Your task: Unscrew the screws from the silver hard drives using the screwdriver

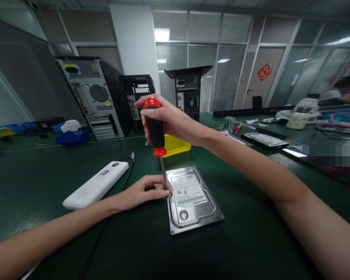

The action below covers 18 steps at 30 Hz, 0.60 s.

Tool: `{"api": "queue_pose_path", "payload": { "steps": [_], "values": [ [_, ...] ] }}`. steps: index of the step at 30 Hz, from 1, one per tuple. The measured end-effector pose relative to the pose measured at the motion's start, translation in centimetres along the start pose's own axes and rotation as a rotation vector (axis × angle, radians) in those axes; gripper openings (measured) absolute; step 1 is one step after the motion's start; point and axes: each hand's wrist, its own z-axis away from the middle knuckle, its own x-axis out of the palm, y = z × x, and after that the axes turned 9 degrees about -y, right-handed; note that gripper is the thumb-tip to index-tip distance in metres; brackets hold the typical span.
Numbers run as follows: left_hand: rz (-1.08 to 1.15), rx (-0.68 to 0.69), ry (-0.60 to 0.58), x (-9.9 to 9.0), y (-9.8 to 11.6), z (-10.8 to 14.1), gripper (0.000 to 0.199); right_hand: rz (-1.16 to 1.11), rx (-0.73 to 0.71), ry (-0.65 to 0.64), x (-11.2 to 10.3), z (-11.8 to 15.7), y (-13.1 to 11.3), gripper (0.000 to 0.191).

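A silver hard drive point(187, 186) with a white printed label lies flat on the dark green table, label up. My right hand point(166, 116) is wrapped round the red and black handle of a screwdriver point(155, 130), held nearly upright. Its metal shaft runs down to the drive's left edge, where the fingers partly hide the tip. My left hand point(147, 190) is closed at that same edge, thumb and fingers gripping the drive beside the shaft. Whether a screw sits under the tip cannot be seen.
A white power bank point(97, 186) with a black cable lies to the left. Behind my right hand is a yellow tray point(177, 145). Computer cases point(100, 95) stand at the back. Another drive point(264, 139) and a dark flat screen point(317, 159) lie at right; a person sits beyond.
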Motion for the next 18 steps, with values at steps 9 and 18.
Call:
{"api": "queue_pose_path", "payload": {
  "steps": [9,18],
  "values": [
    [-0.139,-0.038,0.090,0.0,-0.3,-0.6,0.021,0.172,-0.140,0.032,-0.4,-0.3,-2.7,0.022],
    [-0.116,-0.053,0.067,-0.2,-0.5,-0.7,0.023,0.408,-0.181,0.376,-4.1,1.8,-5.2,0.019]
  ]
}}
